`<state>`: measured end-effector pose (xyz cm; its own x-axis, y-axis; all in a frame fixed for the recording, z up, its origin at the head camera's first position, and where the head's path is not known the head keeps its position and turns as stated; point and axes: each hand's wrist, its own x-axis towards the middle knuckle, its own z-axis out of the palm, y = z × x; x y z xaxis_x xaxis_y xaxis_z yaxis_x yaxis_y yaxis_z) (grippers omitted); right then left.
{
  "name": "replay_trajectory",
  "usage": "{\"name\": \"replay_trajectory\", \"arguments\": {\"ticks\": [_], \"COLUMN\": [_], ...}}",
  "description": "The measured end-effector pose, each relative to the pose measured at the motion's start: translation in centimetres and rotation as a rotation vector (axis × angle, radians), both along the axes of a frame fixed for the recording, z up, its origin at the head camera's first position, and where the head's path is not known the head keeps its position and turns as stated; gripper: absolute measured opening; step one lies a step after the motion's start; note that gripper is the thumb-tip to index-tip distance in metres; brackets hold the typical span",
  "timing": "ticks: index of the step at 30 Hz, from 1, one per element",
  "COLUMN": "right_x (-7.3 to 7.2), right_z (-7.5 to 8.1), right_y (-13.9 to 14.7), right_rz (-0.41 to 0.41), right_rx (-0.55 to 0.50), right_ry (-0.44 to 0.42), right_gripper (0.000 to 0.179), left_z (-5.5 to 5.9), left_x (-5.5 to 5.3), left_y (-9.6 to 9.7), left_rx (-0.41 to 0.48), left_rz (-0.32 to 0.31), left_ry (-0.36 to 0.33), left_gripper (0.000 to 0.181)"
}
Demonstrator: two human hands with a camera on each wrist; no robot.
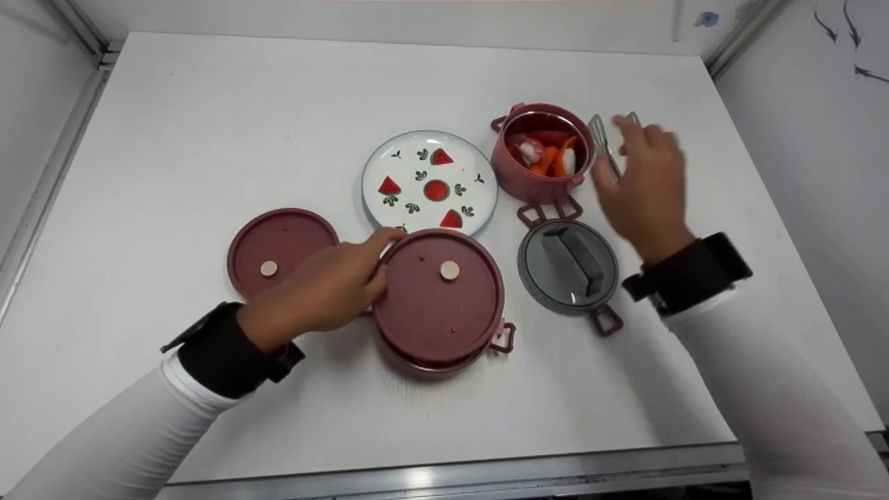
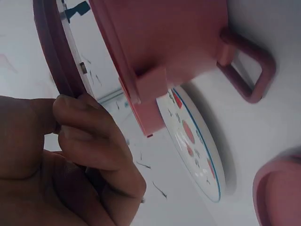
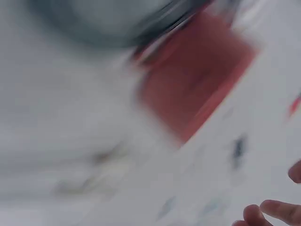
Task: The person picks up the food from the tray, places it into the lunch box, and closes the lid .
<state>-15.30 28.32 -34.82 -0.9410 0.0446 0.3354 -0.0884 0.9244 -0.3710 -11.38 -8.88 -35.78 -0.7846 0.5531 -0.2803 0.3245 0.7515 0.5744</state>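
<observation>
My left hand [image 1: 326, 288] pinches the rim of a dark red lid [image 1: 430, 305] with a pale knob. The lid is raised and tilted over a matching pot [image 1: 424, 369]; the left wrist view shows a gap between lid and pot rim [image 2: 164, 37]. Most of that pot's inside is hidden. Nothing shows between the fingers of my right hand [image 1: 646, 184], blurred and raised at the right. It is nearest to a smaller red pot [image 1: 531, 177] holding orange, red and white pieces, and to a slotted metal utensil [image 1: 599, 135] partly behind the hand.
A plate [image 1: 410, 215] with watermelon drawings stands behind the lidded pot. To the left lies a second red lid [image 1: 281, 243], partly covered by my left hand. A grey lid with a bar handle [image 1: 569, 267] sits at the right, near red loop handles.
</observation>
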Motion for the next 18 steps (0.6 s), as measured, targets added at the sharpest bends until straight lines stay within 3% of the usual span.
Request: {"name": "replay_trajectory", "arguments": {"ticks": [3, 5, 7, 10, 13, 16, 18], "right_x": [3.6, 5.7, 7.1, 8.1, 8.3, 8.3, 8.2], "right_z": [-0.5, -1.4, -2.4, -3.9, -5.0, -5.6, -5.7], "right_y": [-5.0, -7.7, -9.7, -11.5, -12.1, -12.3, -12.4], "right_rz": [0.253, 0.387, 0.467, 0.522, 0.531, 0.536, 0.54], "right_rx": [-0.138, -0.159, -0.155, -0.161, -0.168, -0.166, -0.164], "right_ry": [-0.05, -0.171, -0.294, -0.404, -0.435, -0.428, -0.431], "right_gripper": [0.054, 0.059, 0.061, 0.063, 0.063, 0.062, 0.063], "left_z": [-0.6, -1.0, -1.2, -1.5, -1.8, -2.5, -3.0], "left_x": [0.6, 0.9, 1.1, 1.4, 1.8, 2.4, 2.8], "left_y": [0.4, 0.6, 0.7, 0.7, 0.7, 0.9, 1.1], "left_rx": [0.026, 0.053, 0.076, 0.077, 0.031, -0.034, -0.09], "left_rz": [-0.025, -0.029, -0.027, -0.016, 0.0, 0.008, 0.002], "left_ry": [0.002, 0.007, 0.023, 0.081, 0.164, 0.284, 0.409], "left_gripper": [0.046, 0.045, 0.044, 0.044, 0.045, 0.044, 0.041]}}
